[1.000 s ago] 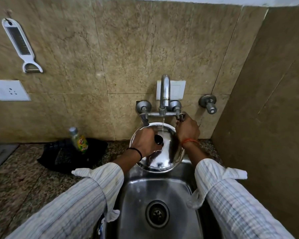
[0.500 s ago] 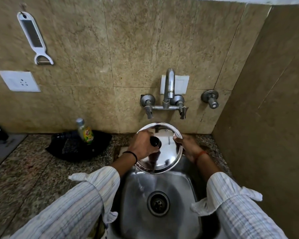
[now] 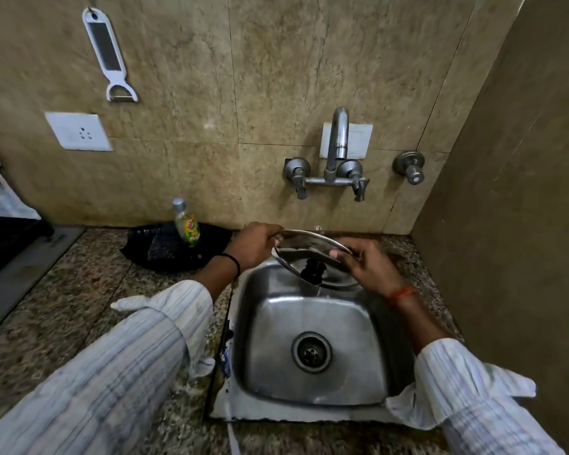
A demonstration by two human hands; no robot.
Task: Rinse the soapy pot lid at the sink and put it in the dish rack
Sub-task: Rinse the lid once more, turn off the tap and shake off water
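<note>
A round steel pot lid (image 3: 304, 247) with a black knob (image 3: 312, 271) is held nearly flat over the back of the steel sink (image 3: 270, 343), knob side toward me and down. My left hand (image 3: 253, 245) grips its left rim. My right hand (image 3: 365, 266) grips its right rim. The tap (image 3: 337, 149) on the wall is above the lid; no water stream is visible. At the far left edge a black rack-like thing (image 3: 0, 238) is partly in view.
A dish soap bottle (image 3: 187, 224) stands on a black tray (image 3: 158, 249) left of the sink. A separate valve (image 3: 409, 167) sticks out of the wall at right. A side wall (image 3: 513, 224) closes the right. Speckled stone counter (image 3: 63, 303) extends left.
My right hand left the tap handle and took the lid's right rim. The lid tipped from facing me to nearly flat and came lower. The water stream is gone.
</note>
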